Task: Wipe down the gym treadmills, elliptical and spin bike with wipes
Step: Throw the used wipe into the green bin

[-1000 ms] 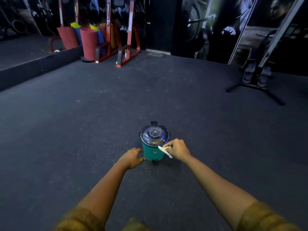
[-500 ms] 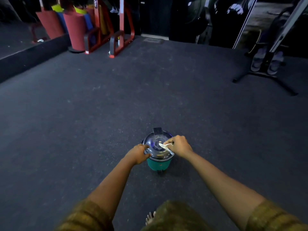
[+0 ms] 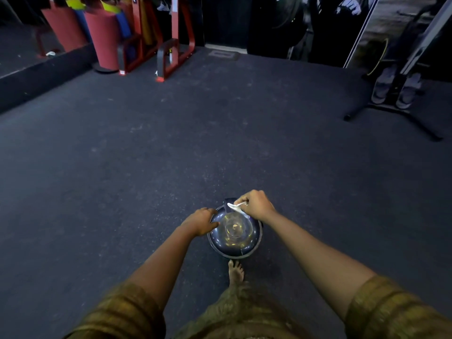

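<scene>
A small round bin with a shiny dark domed lid (image 3: pixel 234 234) stands on the dark rubber floor right in front of me. My left hand (image 3: pixel 201 221) grips the lid's left edge, fingers curled over the rim. My right hand (image 3: pixel 255 204) hovers over the far side of the lid and pinches a crumpled white wipe (image 3: pixel 236 206). The bin's green body is hidden under the lid from this angle.
My bare foot (image 3: pixel 236 270) stands just behind the bin. Red stands and rolled mats (image 3: pixel 105 37) are at the back left beside a raised dark platform (image 3: pixel 36 77). A black machine base with grey shoes (image 3: pixel 396 91) sits at the back right.
I have stepped closer, so the bin now sits below me. My left hand moved from the floor beside the bin onto the lid's edge. The right hand brought the wipe over the lid.
</scene>
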Motion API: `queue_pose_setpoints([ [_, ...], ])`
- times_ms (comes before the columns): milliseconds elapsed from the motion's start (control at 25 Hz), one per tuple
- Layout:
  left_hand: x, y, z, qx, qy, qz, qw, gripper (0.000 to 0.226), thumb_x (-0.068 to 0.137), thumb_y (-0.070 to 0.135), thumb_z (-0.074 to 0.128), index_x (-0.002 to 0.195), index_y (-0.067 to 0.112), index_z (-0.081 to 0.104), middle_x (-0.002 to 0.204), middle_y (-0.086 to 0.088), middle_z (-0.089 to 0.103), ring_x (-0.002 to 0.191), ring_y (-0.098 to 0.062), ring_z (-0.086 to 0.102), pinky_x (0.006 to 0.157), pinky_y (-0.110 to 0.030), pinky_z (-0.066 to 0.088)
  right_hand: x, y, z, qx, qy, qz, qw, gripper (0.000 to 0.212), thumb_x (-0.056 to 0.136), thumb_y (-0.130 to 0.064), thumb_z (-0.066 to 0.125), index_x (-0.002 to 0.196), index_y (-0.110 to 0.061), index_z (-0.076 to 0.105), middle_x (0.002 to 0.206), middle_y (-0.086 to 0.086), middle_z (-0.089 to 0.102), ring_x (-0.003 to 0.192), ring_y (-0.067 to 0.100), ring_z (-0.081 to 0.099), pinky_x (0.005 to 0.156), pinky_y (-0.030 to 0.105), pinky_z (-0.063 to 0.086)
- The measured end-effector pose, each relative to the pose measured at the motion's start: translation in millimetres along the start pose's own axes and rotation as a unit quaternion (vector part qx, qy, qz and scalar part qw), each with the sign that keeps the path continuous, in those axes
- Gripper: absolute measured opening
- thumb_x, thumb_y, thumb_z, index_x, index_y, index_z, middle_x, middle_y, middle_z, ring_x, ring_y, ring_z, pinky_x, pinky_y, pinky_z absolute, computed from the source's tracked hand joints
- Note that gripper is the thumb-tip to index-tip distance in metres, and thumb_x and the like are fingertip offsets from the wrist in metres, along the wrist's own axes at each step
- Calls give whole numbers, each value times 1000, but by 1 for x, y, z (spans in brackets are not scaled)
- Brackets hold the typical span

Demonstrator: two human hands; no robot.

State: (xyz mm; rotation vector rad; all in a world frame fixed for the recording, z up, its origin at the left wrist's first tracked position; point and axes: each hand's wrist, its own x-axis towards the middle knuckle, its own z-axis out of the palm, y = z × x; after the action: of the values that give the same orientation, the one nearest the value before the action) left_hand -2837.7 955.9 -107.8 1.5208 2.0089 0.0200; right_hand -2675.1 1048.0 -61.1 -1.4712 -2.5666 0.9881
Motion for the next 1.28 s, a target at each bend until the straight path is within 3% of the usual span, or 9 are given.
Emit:
queue_pose_setpoints([
  [200,8,-9,0,-5,-15,-8,1000,55,97,35,50,145,11,36,147,-14,39,135,-28,37,109,-35,30,15,-1,2,-11,-24,7,1000,28,86,-3,55,102,-17,74,99,8,71,78,17,64,55,20,37],
  [320,3,-12,7,-9,-14,-5,1000,54,97,33,50,145,10,37,146,-14,40,135,-27,37,107,-32,30,8,1,7,-22,-34,14,999,31,84,-1,54,102,-18,74,94,10,72,61,8,53,46,20,35],
  [440,-5,-14,22,-23,-23,-5,999,53,96,32,52,144,12,39,146,-13,42,133,-27,39,107,-32,31,-6,2,10,-27,-35,18,999,31,85,-2,53,102,-17,74,93,13,71,55,4,45,49,23,34],
  [560,-15,-12,38,-33,-26,-3,999,51,95,32,53,141,13,44,144,-13,45,131,-26,42,105,-30,32,-21,5,12,-44,-33,33,998,31,85,-4,53,105,-18,73,99,13,70,73,14,58,58,22,35],
  [640,-19,-11,43,-44,-21,0,999,48,96,31,53,139,13,46,141,-14,47,129,-26,44,104,-31,34,-27,9,15,-55,-41,35,997,33,85,-4,52,107,-18,72,99,15,70,68,14,59,51,17,34],
  [720,-23,-12,45,-44,-19,1,999,50,96,32,52,141,12,43,142,-14,45,130,-26,44,107,-33,34,-30,10,17,-67,-51,30,996,33,85,-3,52,108,-17,71,97,17,70,52,6,47,40,11,27],
  [920,-26,-22,44,-30,-11,-3,999,53,97,33,51,142,9,40,143,-16,44,131,-28,42,106,-32,31,-25,0,16,-67,-41,13,997,30,85,-6,53,108,-14,72,99,15,71,70,15,61,42,7,30],
  [1120,-22,-27,38,-32,-15,-4,999,54,97,34,51,144,10,39,145,-15,42,132,-27,41,108,-32,30,-13,-1,23,-68,-47,40,996,28,85,-8,56,107,-16,72,105,12,70,99,23,63,76,27,46],
  [1280,-17,-38,33,-43,-8,-6,999,53,96,34,52,143,11,41,145,-13,44,132,-26,42,109,-32,31,13,-6,27,-64,-59,65,994,26,86,-12,61,109,-15,71,111,13,68,104,26,62,87,31,48],
])
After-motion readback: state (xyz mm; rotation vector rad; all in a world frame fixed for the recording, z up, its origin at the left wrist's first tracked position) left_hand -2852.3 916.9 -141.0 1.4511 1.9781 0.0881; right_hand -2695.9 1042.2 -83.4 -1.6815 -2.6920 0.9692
